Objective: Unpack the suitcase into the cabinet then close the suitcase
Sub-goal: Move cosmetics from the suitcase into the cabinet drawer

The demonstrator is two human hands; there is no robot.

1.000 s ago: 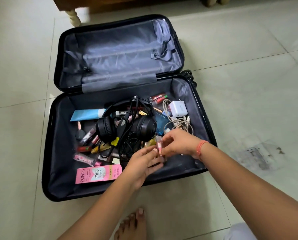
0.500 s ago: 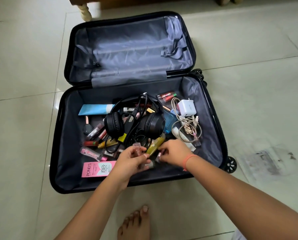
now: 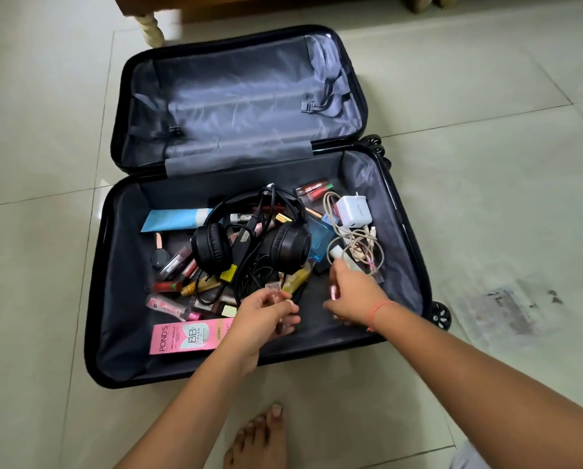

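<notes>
As left hand [image 3: 266, 316] pinches a bottle [image 3: 272, 293], right hand [image 3: 354, 296] grips a pink tube [image 3: 332, 292].

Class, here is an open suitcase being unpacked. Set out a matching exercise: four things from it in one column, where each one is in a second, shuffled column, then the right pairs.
Things
1. headphones
2. charger plug
3. pink carton
4. small pink tube

Places
A. pinched in the right hand
B. middle of the pile
C. by the right wall of the suitcase
D. at the near edge, beside the left hand, which holds a small bottle

Pairs: 1-B, 2-C, 3-D, 4-A
</notes>
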